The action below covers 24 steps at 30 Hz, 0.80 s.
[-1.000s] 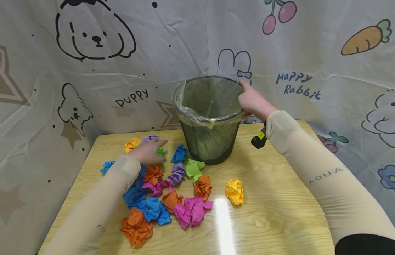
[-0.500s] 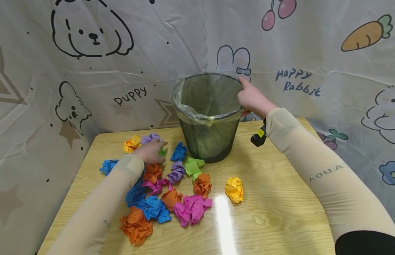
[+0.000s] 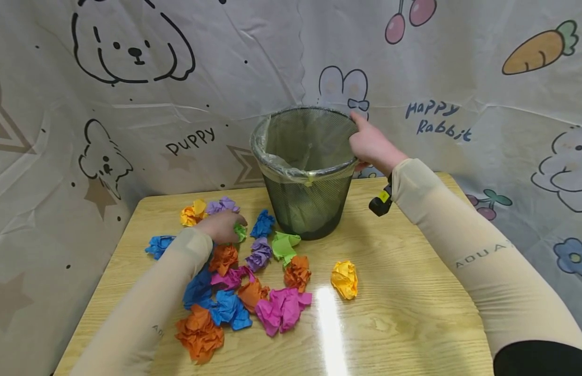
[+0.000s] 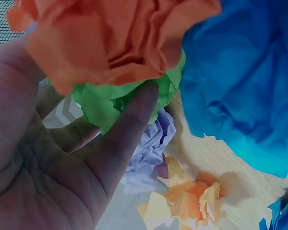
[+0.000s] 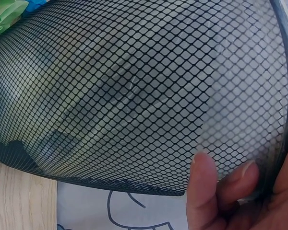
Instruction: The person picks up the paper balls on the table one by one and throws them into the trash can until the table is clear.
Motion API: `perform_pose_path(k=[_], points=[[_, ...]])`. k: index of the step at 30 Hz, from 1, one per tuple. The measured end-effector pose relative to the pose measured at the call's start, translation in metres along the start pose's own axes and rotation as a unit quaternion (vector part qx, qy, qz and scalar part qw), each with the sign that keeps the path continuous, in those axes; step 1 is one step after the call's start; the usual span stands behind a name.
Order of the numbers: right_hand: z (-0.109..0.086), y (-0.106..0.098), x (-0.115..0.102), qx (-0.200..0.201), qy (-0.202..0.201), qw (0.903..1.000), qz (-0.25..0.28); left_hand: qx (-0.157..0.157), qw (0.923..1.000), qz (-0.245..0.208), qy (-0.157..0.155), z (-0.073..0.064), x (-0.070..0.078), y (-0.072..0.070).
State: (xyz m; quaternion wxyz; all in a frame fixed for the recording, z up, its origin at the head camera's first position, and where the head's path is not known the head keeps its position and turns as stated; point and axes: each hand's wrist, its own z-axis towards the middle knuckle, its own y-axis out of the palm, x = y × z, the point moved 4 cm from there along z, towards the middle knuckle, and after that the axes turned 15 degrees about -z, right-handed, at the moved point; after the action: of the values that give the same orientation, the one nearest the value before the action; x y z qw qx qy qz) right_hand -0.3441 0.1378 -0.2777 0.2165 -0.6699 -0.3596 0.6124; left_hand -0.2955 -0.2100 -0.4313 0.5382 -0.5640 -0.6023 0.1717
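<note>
My left hand (image 3: pixel 223 226) reaches in among crumpled paper balls, its fingers curled round a green paper ball (image 3: pixel 240 233). In the left wrist view, a finger lies against the green paper ball (image 4: pixel 103 103), which an orange paper ball (image 4: pixel 115 43) partly hides. A blue ball (image 4: pixel 240 86) is to the right, and a purple one (image 4: pixel 151 148) shows past the fingers. My right hand (image 3: pixel 372 145) grips the rim of a dark mesh wastebasket (image 3: pixel 302 203), lined with a clear bag. In the right wrist view, fingertips (image 5: pixel 203 175) press the mesh from outside.
Several orange, blue, pink and purple paper balls crowd the left of the wooden table (image 3: pixel 403 292). A yellow paper ball (image 3: pixel 344 280) lies apart, in front of the wastebasket. A printed curtain (image 3: pixel 253 62) hangs close behind the table.
The left fingers were stretched out over the green paper ball and now curl down round it. The right hand stays on the wastebasket's rim. The head view has shifted slightly.
</note>
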Motion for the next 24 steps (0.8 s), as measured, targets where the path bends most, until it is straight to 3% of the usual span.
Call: perform_pose_path(k=[11,18,24], points=[[0.002,0.001,0.002,0.002,-0.004,1.0,-0.004,0.011,0.9996,-0.012,0.025,-0.006,0.0,-0.004],[0.002,0.001,0.003,0.001,-0.009,1.0,0.0,0.036,0.9985,-0.008,0.039,-0.023,0.009,-0.023],[0.001,0.001,0.003,0.0,-0.01,0.9999,0.001,0.059,0.9967,-0.039,0.041,-0.038,0.012,-0.042]])
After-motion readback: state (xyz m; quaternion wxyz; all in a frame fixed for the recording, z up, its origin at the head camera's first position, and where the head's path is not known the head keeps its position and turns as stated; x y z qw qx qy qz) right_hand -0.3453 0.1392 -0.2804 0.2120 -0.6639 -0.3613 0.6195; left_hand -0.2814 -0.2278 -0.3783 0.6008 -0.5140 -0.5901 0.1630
